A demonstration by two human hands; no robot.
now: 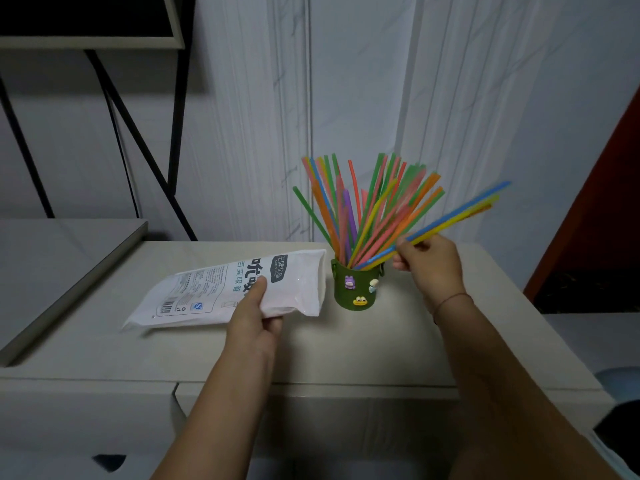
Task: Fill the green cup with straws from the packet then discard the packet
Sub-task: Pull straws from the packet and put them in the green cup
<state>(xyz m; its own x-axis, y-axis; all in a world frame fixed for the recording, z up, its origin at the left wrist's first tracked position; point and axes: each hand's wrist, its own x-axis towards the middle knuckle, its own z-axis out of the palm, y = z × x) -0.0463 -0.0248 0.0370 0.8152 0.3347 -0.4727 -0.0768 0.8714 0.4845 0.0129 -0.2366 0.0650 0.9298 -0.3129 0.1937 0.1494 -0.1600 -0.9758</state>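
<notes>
L hand (254, 315) fingers pinch packet (228, 289); R hand (429, 265) grips straws (453, 216) by green cup (356, 289).

A white table (346, 348) stands by a white wall (381, 98), with a black metal stand (138, 140) on the left and a brown door (606, 202) on the right.

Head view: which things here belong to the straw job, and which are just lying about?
Job: green cup, standing straws, loose straws in the right hand, white packet in the left hand.
Just about: black frame, grey board, tabletop.
</notes>
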